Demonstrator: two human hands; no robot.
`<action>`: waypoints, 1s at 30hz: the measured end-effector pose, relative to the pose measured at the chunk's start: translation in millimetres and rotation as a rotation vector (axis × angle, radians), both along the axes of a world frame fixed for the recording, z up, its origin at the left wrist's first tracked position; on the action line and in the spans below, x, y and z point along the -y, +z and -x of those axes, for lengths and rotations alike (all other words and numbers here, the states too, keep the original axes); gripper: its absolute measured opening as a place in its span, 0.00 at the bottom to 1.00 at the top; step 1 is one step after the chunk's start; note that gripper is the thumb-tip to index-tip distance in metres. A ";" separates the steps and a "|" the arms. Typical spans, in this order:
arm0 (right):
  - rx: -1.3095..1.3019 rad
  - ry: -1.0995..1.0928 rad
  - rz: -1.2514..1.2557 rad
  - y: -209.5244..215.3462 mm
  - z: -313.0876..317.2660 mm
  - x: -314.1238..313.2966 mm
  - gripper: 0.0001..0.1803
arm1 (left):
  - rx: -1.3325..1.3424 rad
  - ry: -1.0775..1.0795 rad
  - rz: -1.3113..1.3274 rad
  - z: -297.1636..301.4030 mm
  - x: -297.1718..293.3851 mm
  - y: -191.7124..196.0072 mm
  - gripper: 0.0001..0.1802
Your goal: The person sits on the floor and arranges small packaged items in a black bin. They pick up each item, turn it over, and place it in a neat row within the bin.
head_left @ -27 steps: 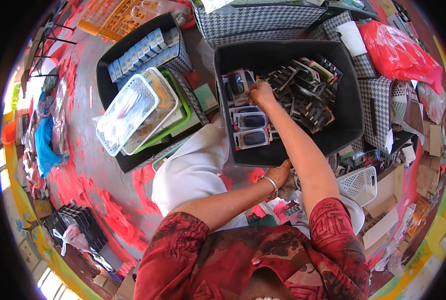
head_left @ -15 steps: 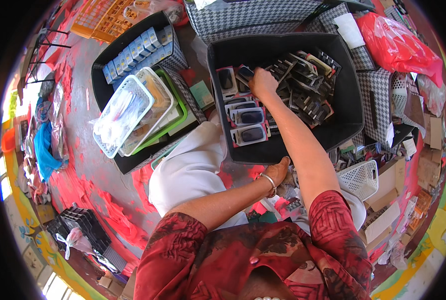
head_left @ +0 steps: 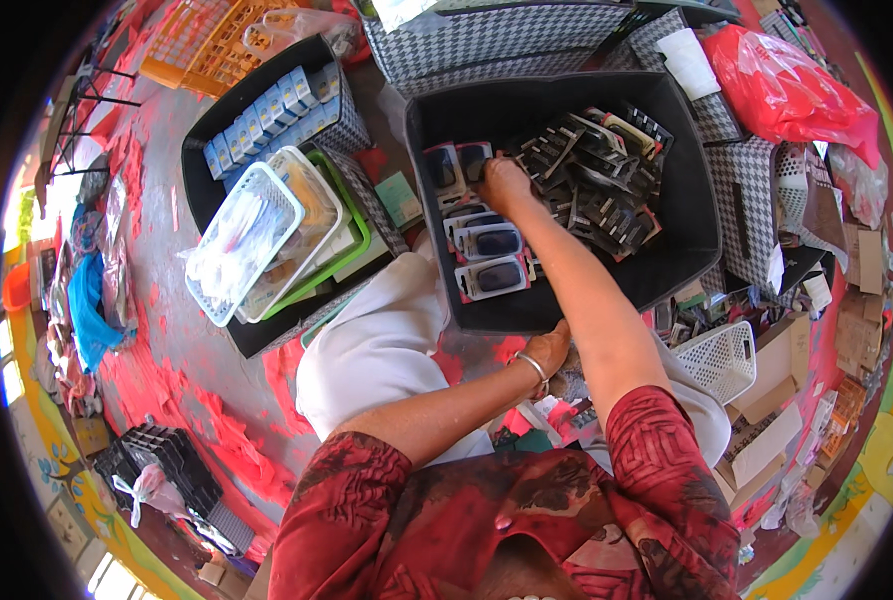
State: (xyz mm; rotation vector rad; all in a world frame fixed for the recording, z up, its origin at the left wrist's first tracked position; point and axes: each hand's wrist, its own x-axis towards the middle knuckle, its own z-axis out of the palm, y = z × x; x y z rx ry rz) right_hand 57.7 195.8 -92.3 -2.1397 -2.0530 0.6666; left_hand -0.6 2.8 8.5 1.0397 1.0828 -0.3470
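Note:
My right hand [head_left: 504, 187] reaches into a large black fabric box [head_left: 701, 205], its fingers closed at the lower edge of a blister pack [head_left: 474, 158] with a dark rounded item inside. That pack lies beside a similar one [head_left: 444, 170] along the box's left wall. Below them, more such packs [head_left: 492, 279] are stacked in a column. A loose heap of black carded packs [head_left: 606, 180] fills the middle and right. My left hand [head_left: 548, 352], with a bangle at the wrist, is against the box's near side; its fingers are mostly hidden.
On the left stands another box with small blue-white cartons [head_left: 271, 112] and stacked plastic baskets [head_left: 246, 240]. An orange crate [head_left: 201, 50] is at the back. To the right are a red plastic bag [head_left: 786, 85], a white basket [head_left: 718, 362] and cardboard boxes [head_left: 771, 370].
My right hand has shifted slightly left and down. The blister pack at its fingers, tilted before, now lies flatter beside the other. My left hand stays by the box's near side.

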 end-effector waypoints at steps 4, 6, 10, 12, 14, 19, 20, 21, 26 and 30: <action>-0.082 -0.158 -0.012 2.5 2.6 -4.5 0.18 | 0.042 -0.009 -0.193 1.8 1.5 3.2 0.19; -0.079 -0.250 0.017 18.1 -13.2 -10.0 0.15 | -0.033 -0.009 -0.169 3.2 -0.7 5.8 0.27; 0.178 0.208 -0.118 53.0 -71.7 -12.0 0.24 | -0.227 0.234 0.132 -1.7 -8.0 12.9 0.36; 0.450 0.326 -0.014 55.4 -92.7 -2.3 0.34 | -0.224 0.348 0.201 -2.3 -7.1 17.9 0.38; 0.508 0.364 -0.002 50.7 -106.7 0.7 0.30 | -0.208 0.410 0.244 -2.3 -7.8 21.1 0.39; 0.273 0.276 -0.124 50.8 -107.9 -11.8 0.16 | -0.228 0.431 0.308 -2.6 -10.5 24.6 0.40; 0.192 0.208 -0.086 59.3 -107.8 -15.5 0.15 | -0.237 0.426 0.317 -2.5 -10.6 24.4 0.40; 0.221 0.196 -0.188 70.2 -107.4 -15.9 0.12 | -0.249 0.417 0.341 -2.6 -10.5 23.4 0.39; -0.221 0.343 -0.019 124.2 -90.9 -13.9 0.15 | -0.217 0.436 0.277 -4.5 -1.7 8.9 0.36; -0.262 0.755 0.350 108.7 -42.0 -19.1 0.24 | -0.158 0.408 0.178 -5.3 3.8 -4.5 0.30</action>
